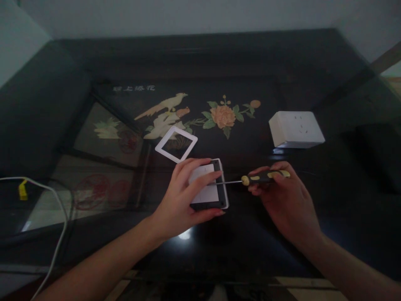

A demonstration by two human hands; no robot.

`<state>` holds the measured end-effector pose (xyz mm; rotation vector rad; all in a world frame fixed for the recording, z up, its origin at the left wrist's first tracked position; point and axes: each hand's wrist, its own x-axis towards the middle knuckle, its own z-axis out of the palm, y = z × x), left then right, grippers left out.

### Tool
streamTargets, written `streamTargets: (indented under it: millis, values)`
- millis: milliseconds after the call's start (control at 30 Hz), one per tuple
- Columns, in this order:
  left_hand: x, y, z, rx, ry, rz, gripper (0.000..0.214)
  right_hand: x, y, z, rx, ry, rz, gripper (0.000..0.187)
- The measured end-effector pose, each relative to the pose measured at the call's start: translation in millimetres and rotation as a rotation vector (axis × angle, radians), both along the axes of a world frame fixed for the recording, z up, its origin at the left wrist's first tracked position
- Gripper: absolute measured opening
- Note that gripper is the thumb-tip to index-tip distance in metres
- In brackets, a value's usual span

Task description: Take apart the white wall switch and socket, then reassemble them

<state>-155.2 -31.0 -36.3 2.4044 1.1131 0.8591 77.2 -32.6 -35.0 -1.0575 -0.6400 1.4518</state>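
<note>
Right hand (286, 205) grips a screwdriver (265, 177) handle; left hand (180, 195) pinches the white panel (209, 195) edge to edge, near middle of the counter (250, 251). Shaft (231, 182)'s right by a left finger (200, 183), tbh better shift that clear. White frame (169, 155)'s just beyond.

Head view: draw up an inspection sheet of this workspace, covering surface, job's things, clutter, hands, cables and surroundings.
Surface: dark glossy tabletop with a bird-and-flower picture and reflections.
Job's things: square wall-plate panel, white with dark margins; screwdriver pointing at it, tip contact unclear; loose white square frame beyond the panel; white socket box at right.
Clutter: dark shape at far right, too dim to tell whether object or reflection.
Hands: left hand grips the panel; right hand holds the screwdriver by its yellow-and-black handle.
Cables: white cable curving along the left side, yellow tag on it.
Surroundings: pale wall behind the table; dim light.
</note>
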Motion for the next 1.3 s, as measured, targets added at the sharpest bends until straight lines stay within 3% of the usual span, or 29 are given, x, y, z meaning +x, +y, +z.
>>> streamTargets:
  millis: [167, 333, 733, 900, 1067, 1300]
  values:
    - [-3.4, 3.0, 0.6, 0.013, 0.010, 0.060, 0.056, 12.5, 4.4, 12.3, 0.218, -0.127, -0.119, 0.012]
    - [-5.0, 5.7, -0.9, 0.038, 0.049, 0.074, 0.058, 13.3, -0.8, 19.9, 0.369, -0.244, -0.095, 0.016]
    - [-3.4, 3.3, -3.2, -0.005, 0.112, 0.047, 0.070, 17.6, -8.1, 20.0, 0.394, -0.380, 0.002, 0.015]
    - [-0.4, 2.8, -1.4, -0.062, 0.201, 0.076, 0.093, 14.1, -3.4, 17.7, 0.362, -0.349, -0.028, 0.012]
    - [1.1, 2.3, 0.2, -0.089, 0.214, 0.085, 0.081, 8.8, 1.8, 14.2, 0.284, -0.289, -0.070, 0.018]
    - [-1.6, 2.4, -0.8, -0.058, 0.191, 0.094, 0.089, 6.9, 6.1, 6.0, 0.173, -0.180, -0.080, 0.017]
